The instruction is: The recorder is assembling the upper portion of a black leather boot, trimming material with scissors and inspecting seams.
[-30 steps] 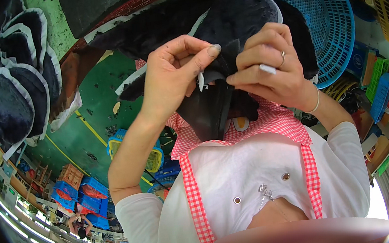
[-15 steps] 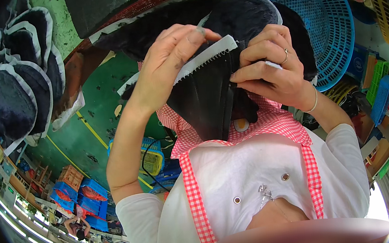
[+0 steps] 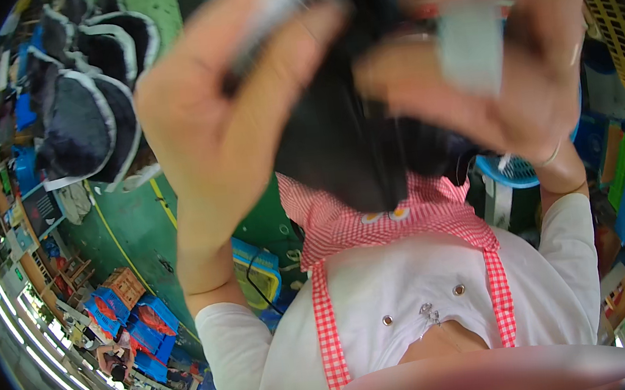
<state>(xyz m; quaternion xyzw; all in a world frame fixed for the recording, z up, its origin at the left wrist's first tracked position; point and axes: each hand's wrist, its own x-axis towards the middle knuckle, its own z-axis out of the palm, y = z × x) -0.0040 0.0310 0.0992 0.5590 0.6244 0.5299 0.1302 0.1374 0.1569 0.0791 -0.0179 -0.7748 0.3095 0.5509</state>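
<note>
Dark pale-edged pieces (image 3: 77, 132) are overlapping at far left; green floor (image 3: 129, 222) is lying open beside them. Left hand (image 3: 205, 115) is bending inward, fingers pinching black piece (image 3: 338, 146) near its upper edge. Piece is hanging between hands. Right hand (image 3: 521, 74) is curling; finger contact blurred, cannot tell.

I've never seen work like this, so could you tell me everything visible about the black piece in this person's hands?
The black piece looks smooth and leather-like, with a faint seam-like line down its right part. A pale strip shows along its upper left, though motion blurs it. It hangs, narrowing downward, in front of the red-and-white checked apron. The left hand grips its upper left; the right hand is at its right, its exact hold too blurred to tell.
</note>
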